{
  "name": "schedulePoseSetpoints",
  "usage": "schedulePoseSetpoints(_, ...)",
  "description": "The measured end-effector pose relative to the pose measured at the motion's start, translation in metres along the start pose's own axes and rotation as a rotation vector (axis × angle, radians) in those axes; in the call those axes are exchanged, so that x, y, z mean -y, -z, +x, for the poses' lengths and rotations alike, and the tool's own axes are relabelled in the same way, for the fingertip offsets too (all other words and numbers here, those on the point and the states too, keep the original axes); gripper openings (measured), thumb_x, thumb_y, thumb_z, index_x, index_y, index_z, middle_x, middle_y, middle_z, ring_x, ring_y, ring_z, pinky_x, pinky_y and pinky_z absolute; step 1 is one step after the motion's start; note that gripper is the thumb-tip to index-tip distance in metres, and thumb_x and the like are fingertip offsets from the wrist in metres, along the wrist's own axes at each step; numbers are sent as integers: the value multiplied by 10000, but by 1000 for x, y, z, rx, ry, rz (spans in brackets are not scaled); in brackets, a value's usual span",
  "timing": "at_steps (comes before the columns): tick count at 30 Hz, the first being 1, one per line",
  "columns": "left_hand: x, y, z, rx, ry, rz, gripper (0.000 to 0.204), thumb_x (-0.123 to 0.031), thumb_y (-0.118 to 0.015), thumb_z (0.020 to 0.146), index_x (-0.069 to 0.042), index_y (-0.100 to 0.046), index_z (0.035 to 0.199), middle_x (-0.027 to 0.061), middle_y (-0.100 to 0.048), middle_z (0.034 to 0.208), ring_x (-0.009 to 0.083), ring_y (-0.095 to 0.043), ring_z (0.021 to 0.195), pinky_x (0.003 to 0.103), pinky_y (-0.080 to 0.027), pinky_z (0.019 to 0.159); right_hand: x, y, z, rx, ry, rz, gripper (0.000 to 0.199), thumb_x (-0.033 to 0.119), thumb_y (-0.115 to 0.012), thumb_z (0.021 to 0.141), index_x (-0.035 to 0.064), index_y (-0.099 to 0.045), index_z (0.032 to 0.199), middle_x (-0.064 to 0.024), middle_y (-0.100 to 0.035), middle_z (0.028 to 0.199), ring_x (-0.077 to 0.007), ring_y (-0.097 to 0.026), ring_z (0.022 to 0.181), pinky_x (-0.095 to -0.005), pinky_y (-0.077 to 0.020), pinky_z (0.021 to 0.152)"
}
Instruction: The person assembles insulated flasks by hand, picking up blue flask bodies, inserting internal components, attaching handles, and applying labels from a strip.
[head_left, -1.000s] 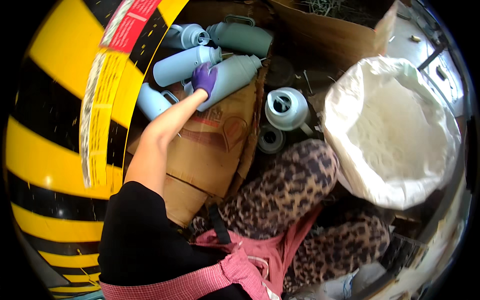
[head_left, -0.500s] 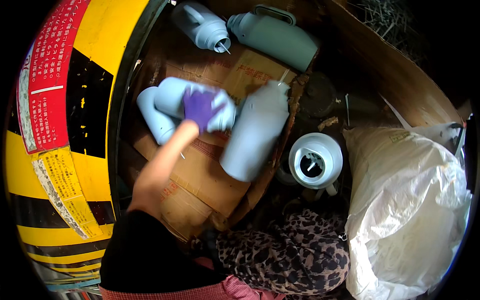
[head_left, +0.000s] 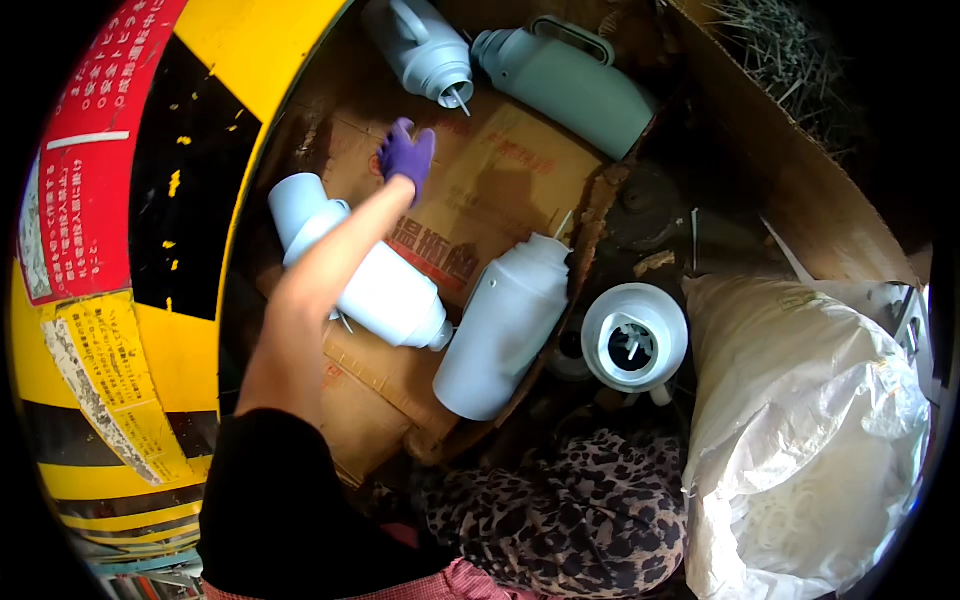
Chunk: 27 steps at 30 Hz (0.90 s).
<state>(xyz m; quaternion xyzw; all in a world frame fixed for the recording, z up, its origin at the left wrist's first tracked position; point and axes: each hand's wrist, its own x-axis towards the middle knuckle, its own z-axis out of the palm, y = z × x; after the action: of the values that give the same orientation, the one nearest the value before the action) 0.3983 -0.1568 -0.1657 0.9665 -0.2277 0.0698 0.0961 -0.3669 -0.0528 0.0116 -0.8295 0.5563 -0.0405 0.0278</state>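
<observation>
My left hand (head_left: 405, 155), in a purple glove, reaches out over a flattened cardboard sheet (head_left: 490, 190) with its fingers spread and nothing in it. My forearm crosses a pale blue flask body (head_left: 390, 295) lying on the cardboard. Another pale blue flask (head_left: 298, 203) lies just left of my arm, and a third (head_left: 505, 325) lies to the right. Beyond my fingers lie a pale jug with a handle (head_left: 425, 50) and a grey-green flask with a handle (head_left: 570, 85). My right hand is out of sight.
A big yellow and black curved wall with a red label (head_left: 140, 220) stands close on the left. A white round flask part (head_left: 633, 340) stands right of the cardboard, beside a full white sack (head_left: 800, 430). A brown cardboard wall (head_left: 790, 170) rises behind. Leopard-print trousers (head_left: 570, 520) lie below.
My left hand has come off the pale blue flask it was on and moved farther out over the cardboard. The view has tilted down and closer.
</observation>
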Motion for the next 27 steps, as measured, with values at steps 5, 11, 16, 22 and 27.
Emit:
schedulePoseSetpoints(5,65,60,103,-124,254,646,760,-556,-577,836,-196,-410,1485,168,-293,1605,376,-300,1468,635,-196,1158,-4,-1,-7,-17,-11,-24,243,183,-579,890,199,-799,993,-29,-739,1056,-292,-640,998,-476,-506,943)
schedulePoseSetpoints(11,208,44,79,431,425,795,715,-609,-343,966,-196,-396,1546,96,-352,1617,444,-258,1482,570,-224,1193,-7,0,-4,5,-15,15,246,198,-580,890,192,-798,1004,-32,-750,1060,-267,-643,1003,-451,-483,997)
schedulePoseSetpoints(16,211,50,-141,874,-18,1033,539,-555,-413,961,-289,-547,1410,24,-185,1671,492,-39,1511,818,-114,1055,-4,-5,-5,-22,-30,95,263,225,-559,928,130,-783,1027,-49,-725,1093,-277,-596,1089,-459,-385,1079)
schedulePoseSetpoints(22,182,98,-298,1129,73,266,446,-419,-546,984,-172,-604,1350,134,-563,1387,369,-469,1307,540,-380,1071,1,-8,-9,-82,-39,175,318,252,-527,989,41,-763,1012,-106,-716,1080,-309,-578,1091,-457,-415,1019)
schedulePoseSetpoints(27,40,74,-255,465,-562,-312,451,-238,-614,970,-43,-561,1373,171,-599,1356,355,-571,1229,419,-427,1052,-4,-14,-12,-139,-28,200,297,231,-524,1004,47,-758,1022,-89,-727,1081,-304,-606,1071,-452,-436,1003)
